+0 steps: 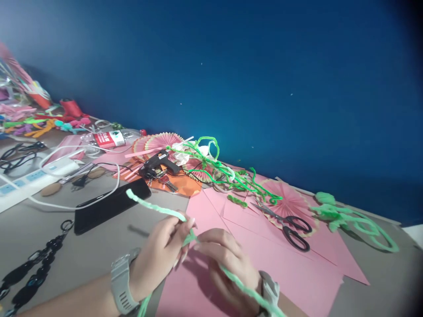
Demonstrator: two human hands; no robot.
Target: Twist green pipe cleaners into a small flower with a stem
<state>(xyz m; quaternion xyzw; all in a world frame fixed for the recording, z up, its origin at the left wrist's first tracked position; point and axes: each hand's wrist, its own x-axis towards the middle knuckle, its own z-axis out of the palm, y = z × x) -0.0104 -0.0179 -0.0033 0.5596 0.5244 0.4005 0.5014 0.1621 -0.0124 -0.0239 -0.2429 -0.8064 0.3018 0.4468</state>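
Observation:
A light green pipe cleaner (155, 207) is pinched in my left hand (163, 253), with one end sticking out to the upper left. Close beside it, my right hand (228, 259) has its fingertips pressed together on the green strand where it comes out of the left fingers. Another length of green pipe cleaner (246, 288) runs across the right hand toward the lower right edge. More green strands hang below the left wrist. The fingers partly hide where the strands meet. Pink paper sheets (264, 264) lie under both hands.
Black-handled scissors (287, 224) lie right of my hands. Beyond are a hot glue gun (161, 163), bright green pipe-cleaner stems (228, 171) and pink paper fans (291, 200). To the left are a black phone (112, 207), a power strip (36, 182) and a plastic bottle (112, 138). A blue wall (231, 79) stands behind.

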